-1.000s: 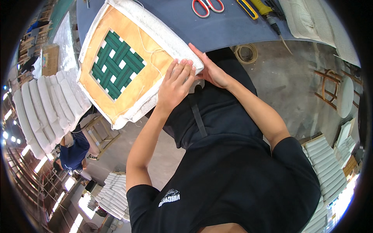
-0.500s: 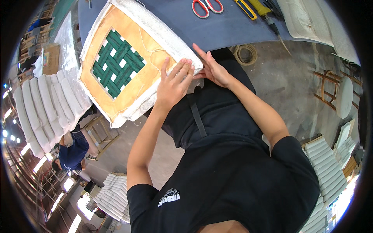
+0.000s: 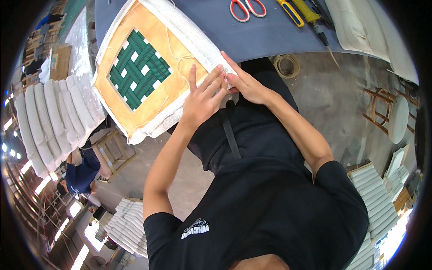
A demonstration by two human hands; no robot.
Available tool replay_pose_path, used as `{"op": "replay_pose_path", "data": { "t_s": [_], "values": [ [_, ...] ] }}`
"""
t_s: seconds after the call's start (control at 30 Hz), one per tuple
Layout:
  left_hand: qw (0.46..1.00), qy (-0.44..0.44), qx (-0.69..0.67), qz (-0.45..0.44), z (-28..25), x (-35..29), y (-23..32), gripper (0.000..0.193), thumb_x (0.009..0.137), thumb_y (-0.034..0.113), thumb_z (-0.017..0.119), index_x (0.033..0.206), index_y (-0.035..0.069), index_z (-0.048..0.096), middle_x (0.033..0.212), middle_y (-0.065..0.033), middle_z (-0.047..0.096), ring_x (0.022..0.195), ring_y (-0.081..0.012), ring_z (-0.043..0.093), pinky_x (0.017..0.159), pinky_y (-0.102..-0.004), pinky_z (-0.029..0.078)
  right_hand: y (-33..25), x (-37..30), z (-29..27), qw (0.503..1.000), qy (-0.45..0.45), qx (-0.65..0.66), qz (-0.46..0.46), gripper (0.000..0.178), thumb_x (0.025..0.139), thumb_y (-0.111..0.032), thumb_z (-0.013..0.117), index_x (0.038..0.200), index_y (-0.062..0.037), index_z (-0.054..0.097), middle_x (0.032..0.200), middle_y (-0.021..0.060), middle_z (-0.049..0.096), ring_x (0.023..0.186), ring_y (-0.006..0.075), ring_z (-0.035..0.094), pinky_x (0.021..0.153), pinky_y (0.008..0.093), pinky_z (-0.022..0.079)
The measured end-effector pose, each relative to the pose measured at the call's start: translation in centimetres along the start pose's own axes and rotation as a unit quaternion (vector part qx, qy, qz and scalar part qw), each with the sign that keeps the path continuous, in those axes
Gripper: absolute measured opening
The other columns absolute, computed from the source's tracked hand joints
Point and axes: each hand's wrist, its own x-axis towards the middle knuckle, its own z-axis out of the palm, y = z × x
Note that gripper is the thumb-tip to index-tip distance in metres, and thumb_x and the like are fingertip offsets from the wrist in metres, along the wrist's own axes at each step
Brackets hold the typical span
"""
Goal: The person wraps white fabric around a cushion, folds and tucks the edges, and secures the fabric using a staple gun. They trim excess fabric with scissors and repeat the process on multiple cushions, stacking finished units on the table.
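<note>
An upholstered chair seat point(image 3: 180, 42) lies bottom side up, partly over the table edge. White fabric wraps its rim around a tan wooden base, and green woven webbing point(image 3: 139, 69) fills the square opening. At the nearest corner, my left hand point(image 3: 203, 101) lies over the underside, thumb and fingertips closed on the fabric edge, one finger stretched apart. From the right, my right hand point(image 3: 252, 87) grips the same corner. Its thumb is close to the left fingertips, with one finger extended along the outer side; the other fingers are mostly hidden. Loose pale threads trail across the base.
Red-and-white scissors point(image 3: 247, 9), a yellow cutter point(image 3: 290, 12) and a yellow-green tool point(image 3: 310, 15) with a pointed tip lie on the blue-grey table point(image 3: 265, 38). White padded pieces point(image 3: 54, 121) are stacked left, near a person point(image 3: 83, 171). A coiled hose point(image 3: 286, 66) lies on the floor.
My right thumb has come over the corner, closer to my left fingertips, and the right hand now wraps it. My left hand stays at the corner; the whole view has shifted slightly.
</note>
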Motion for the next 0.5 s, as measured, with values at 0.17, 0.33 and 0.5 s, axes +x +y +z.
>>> {"op": "replay_pose_path", "data": {
  "t_s": [0.17, 0.33, 0.5],
  "values": [
    [0.999, 0.007, -0.051, 0.001, 0.5, 0.4, -0.4, 0.028, 0.085, 0.011, 0.073, 0.113, 0.008, 0.071, 0.126, -0.0077, 0.069, 0.136, -0.0246, 0.059, 0.123, -0.0608, 0.032, 0.9, 0.1, -0.2, 0.985, 0.024, 0.167, 0.030, 0.082, 0.109, -0.060, 0.041, 0.171, -0.0234, 0.001, 0.165, 0.0081, 0.036, 0.132, 0.0196, 0.056, 0.101, 0.0362, 0.056],
    [0.998, 0.002, -0.063, 0.019, 0.2, 2.2, -0.2, 0.028, 0.084, 0.012, 0.075, 0.112, 0.007, 0.072, 0.125, -0.0114, 0.070, 0.137, -0.0305, 0.058, 0.122, -0.0613, 0.034, 1.2, 0.3, -1.8, 0.983, 0.070, 0.167, 0.041, 0.089, 0.103, -0.073, 0.040, 0.169, -0.0250, 0.004, 0.155, 0.0071, 0.048, 0.126, 0.0213, 0.062, 0.098, 0.0402, 0.057],
    [0.993, 0.056, -0.101, 0.014, 3.2, -0.1, 0.7, 0.027, 0.086, 0.002, 0.072, 0.113, 0.000, 0.071, 0.124, -0.0182, 0.069, 0.133, -0.0391, 0.060, 0.117, -0.0673, 0.036, 3.5, 0.8, -1.1, 0.984, 0.026, 0.161, -0.073, 0.096, 0.102, -0.070, 0.047, 0.170, -0.0221, -0.001, 0.161, 0.0074, 0.036, 0.129, 0.0221, 0.056, 0.075, 0.0366, 0.064]
  ]
}}
